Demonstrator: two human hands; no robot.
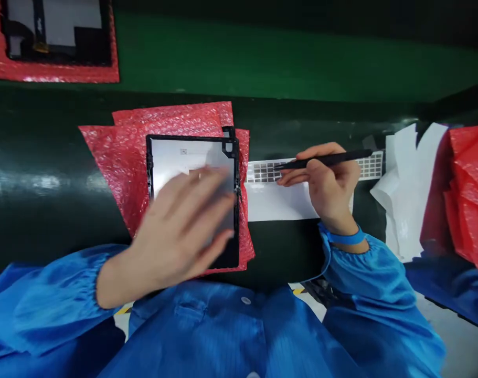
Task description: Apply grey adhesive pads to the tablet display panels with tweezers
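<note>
- Right grip (328, 197): closed on a slim black tool (343, 157), its tip above the pads.
- Small grey pads (264, 172): many remain in rows on a white backing strip (280, 202).
- Left grip (179, 226): open, blurred, spread over a black-framed display panel (168, 160).
- Panel: lying on red bubble wrap (116, 168), left of centre, near the bench's (321, 118) front edge.

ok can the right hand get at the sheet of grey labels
Probably yes: the right hand already sits over the label sheet, holding a slim black tool just above it, with nothing in between.
</note>
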